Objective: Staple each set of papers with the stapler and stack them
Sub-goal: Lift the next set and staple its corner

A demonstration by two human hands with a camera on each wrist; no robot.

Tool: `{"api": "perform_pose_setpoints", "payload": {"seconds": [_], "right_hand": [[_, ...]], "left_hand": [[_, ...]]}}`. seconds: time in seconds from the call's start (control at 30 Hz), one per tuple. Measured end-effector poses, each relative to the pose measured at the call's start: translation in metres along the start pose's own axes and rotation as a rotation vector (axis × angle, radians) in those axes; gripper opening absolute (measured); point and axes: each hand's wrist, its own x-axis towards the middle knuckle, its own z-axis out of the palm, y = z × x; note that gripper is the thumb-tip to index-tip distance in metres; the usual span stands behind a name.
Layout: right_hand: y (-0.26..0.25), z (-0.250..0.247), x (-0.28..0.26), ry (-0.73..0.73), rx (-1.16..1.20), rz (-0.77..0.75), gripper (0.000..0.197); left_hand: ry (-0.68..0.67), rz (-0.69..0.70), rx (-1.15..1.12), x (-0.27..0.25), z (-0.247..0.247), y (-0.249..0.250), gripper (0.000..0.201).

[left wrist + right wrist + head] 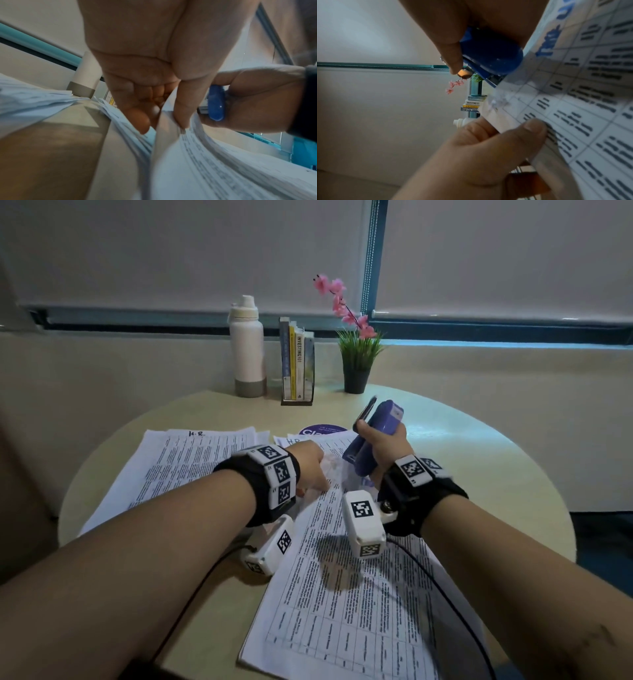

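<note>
A printed paper set (pixel 342 594) lies in front of me on the round table (pixel 507 474). My left hand (pixel 317 474) pinches its far corner between thumb and fingers and lifts it; the left wrist view shows the pinch on the sheets (pixel 214 162). My right hand (pixel 382 448) grips a blue stapler (pixel 373 436), held tilted with its mouth down at that lifted corner. In the right wrist view the stapler (pixel 489 54) meets the paper edge (pixel 573 108), just beyond the left hand (pixel 488 148). A second paper set (pixel 191 460) lies to the left.
At the table's back stand a white bottle (pixel 247 347), a small rack of books (pixel 297 364) and a potted plant with pink flowers (pixel 358 361). A purple round sticker (pixel 322 430) peeks out beyond the papers. Black cables (pixel 445 594) trail over the front sheets.
</note>
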Motion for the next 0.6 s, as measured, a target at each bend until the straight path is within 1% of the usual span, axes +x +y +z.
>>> {"api": "perform_pose_setpoints", "payload": {"seconds": [0.1,0.13,0.17,0.23,0.27,0.3,0.4,0.47,0.6], "right_hand": [[0.005,0.007,0.003,-0.019,-0.045,-0.014,0.071],[0.007,0.009,0.006,-0.02,-0.076,-0.032,0.072],[0.005,0.011,0.0,-0.026,-0.117,-0.049,0.065],[0.0,0.011,-0.007,-0.036,-0.216,-0.113,0.029],[0.0,0.011,-0.006,-0.029,-0.248,-0.151,0.016],[-0.001,0.011,-0.008,-0.024,-0.27,-0.172,0.015],[0.002,0.016,-0.004,0.015,-0.295,-0.24,0.025],[0.002,0.018,0.0,0.053,-0.305,-0.253,0.031],[0.002,0.022,0.002,0.061,-0.339,-0.27,0.04]], "left_hand": [[-0.004,0.021,0.014,0.0,-0.001,0.0,0.021],[-0.002,0.031,0.018,0.0,-0.001,-0.001,0.021],[0.0,0.041,0.015,0.0,-0.002,-0.001,0.021],[0.008,0.061,0.007,0.0,-0.003,-0.001,0.022],[0.01,0.073,0.008,0.0,-0.003,-0.001,0.022],[0.014,0.086,0.013,0.0,-0.003,0.0,0.022],[0.021,0.113,0.039,-0.002,-0.004,0.001,0.024],[0.037,0.13,0.055,-0.002,-0.004,0.001,0.028],[0.062,0.159,0.088,-0.003,-0.004,0.001,0.033]]}}
